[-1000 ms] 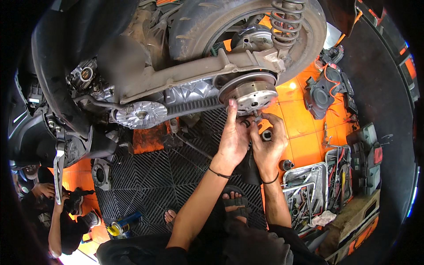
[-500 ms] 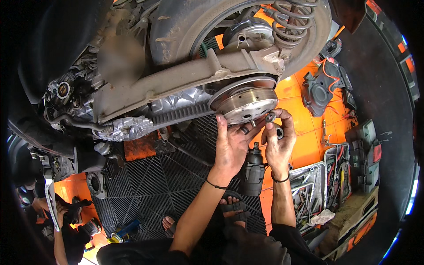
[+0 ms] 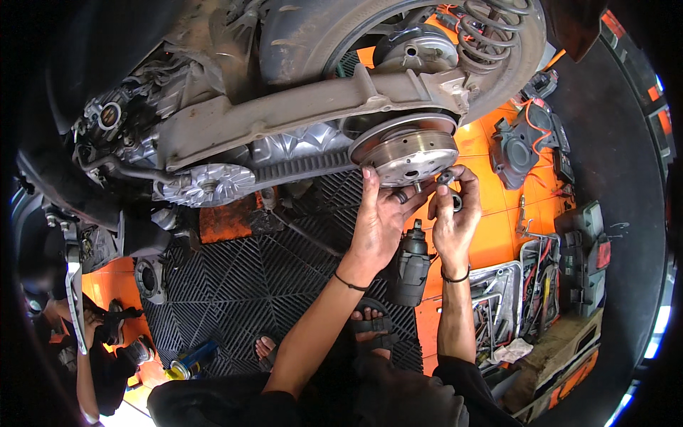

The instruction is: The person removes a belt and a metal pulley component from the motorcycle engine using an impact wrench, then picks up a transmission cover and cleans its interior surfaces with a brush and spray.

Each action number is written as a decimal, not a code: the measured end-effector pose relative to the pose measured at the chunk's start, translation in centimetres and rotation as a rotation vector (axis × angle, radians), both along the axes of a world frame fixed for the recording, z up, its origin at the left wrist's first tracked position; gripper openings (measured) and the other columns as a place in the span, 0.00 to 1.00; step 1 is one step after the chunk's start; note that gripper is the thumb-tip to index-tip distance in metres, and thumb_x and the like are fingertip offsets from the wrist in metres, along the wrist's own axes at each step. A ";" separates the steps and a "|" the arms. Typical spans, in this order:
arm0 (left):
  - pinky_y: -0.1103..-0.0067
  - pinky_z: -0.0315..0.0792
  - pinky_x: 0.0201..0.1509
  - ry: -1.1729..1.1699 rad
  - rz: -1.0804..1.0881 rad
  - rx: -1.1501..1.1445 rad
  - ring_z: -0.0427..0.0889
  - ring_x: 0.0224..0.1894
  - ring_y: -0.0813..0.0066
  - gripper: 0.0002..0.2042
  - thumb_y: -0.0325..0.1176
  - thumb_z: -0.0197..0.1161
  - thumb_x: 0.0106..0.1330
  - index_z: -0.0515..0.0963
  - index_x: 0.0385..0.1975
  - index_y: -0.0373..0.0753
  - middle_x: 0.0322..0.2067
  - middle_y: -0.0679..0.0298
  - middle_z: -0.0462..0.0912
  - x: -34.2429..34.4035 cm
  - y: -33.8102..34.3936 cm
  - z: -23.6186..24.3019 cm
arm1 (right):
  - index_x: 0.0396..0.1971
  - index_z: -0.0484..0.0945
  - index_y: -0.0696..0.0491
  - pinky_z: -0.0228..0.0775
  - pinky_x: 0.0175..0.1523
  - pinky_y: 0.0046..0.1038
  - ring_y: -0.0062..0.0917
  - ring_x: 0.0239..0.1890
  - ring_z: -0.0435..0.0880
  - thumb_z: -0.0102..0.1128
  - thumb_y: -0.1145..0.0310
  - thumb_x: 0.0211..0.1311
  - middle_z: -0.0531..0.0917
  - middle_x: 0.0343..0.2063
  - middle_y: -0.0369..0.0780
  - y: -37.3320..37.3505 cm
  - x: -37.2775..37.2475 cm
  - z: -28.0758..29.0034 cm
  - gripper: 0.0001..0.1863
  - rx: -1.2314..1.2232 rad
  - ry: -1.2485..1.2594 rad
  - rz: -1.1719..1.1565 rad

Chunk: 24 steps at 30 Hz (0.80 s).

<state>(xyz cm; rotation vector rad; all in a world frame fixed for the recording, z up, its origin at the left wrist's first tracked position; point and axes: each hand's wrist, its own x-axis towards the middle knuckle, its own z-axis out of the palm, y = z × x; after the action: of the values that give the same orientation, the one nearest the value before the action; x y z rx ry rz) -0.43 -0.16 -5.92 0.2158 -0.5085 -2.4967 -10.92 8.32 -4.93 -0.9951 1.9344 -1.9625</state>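
Note:
A round metal clutch drum [image 3: 416, 160] sits at the rear end of a scooter's drive case [image 3: 299, 114], a short threaded shaft jutting from its face. My left hand [image 3: 380, 224] holds the drum from below, thumb against its rim and fingers reaching across under the face. Beside the shaft, my right hand [image 3: 457, 231] pinches a small dark metal nut [image 3: 445, 178] between thumb and forefinger. A metal socket [image 3: 457, 203] is tucked in the same hand's curled fingers. A toothed drive belt [image 3: 306, 168] runs from the drum to a finned pulley [image 3: 210, 183].
Below my hands stands a black impact wrench [image 3: 413, 267]. Trays of tools [image 3: 498, 306] lie at the right, near a grey toolbox [image 3: 587, 249]. The rear tyre [image 3: 306, 35] and a coil spring [image 3: 491, 35] are above. Another person's arm [image 3: 85, 363] shows at lower left.
The whole view has shifted slightly, with the scooter now a little further right. Both hands keep nearly the same hold beside the drum.

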 end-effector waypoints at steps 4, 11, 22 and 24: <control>0.61 0.58 0.75 0.061 -0.080 0.084 0.70 0.66 0.55 0.54 0.77 0.44 0.63 0.55 0.69 0.26 0.63 0.48 0.70 -0.2 0.2 0.2 | 0.49 0.72 0.61 0.77 0.44 0.27 0.29 0.45 0.82 0.61 0.78 0.64 0.79 0.46 0.45 0.1 0.5 0.6 0.15 0.047 0.220 -0.053; 0.65 0.62 0.68 -0.564 0.727 -0.415 0.71 0.59 0.61 0.30 0.53 0.53 0.75 0.64 0.60 0.30 0.56 0.51 0.72 3.9 1.8 1.2 | 0.49 0.65 0.57 0.70 0.27 0.22 0.15 0.17 0.71 0.53 0.72 0.73 0.77 0.45 0.43 0.2 -0.5 0.1 0.11 -0.297 0.107 -0.328; 0.59 0.65 0.58 -0.637 1.766 -1.617 0.68 0.54 0.54 0.23 0.49 0.52 0.71 0.67 0.52 0.35 0.51 0.50 0.67 -1.6 -6.6 3.4 | 0.53 0.65 0.60 0.64 0.25 0.21 0.16 0.23 0.70 0.53 0.70 0.75 0.74 0.40 0.41 -8.3 -4.6 3.8 0.14 -0.547 0.236 -0.636; 0.59 0.64 0.59 -0.642 1.782 -1.655 0.67 0.56 0.54 0.24 0.50 0.51 0.71 0.66 0.53 0.35 0.53 0.50 0.67 -0.5 -6.4 3.0 | 0.53 0.65 0.59 0.63 0.24 0.20 0.14 0.22 0.69 0.52 0.69 0.76 0.74 0.41 0.41 -7.9 -3.9 3.3 0.14 -0.585 0.222 -0.639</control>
<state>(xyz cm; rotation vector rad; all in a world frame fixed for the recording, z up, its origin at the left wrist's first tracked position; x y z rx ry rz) -0.89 -6.60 -2.88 0.4419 -1.4556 0.0993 -14.86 0.45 -1.60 -0.7825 2.0002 -3.0156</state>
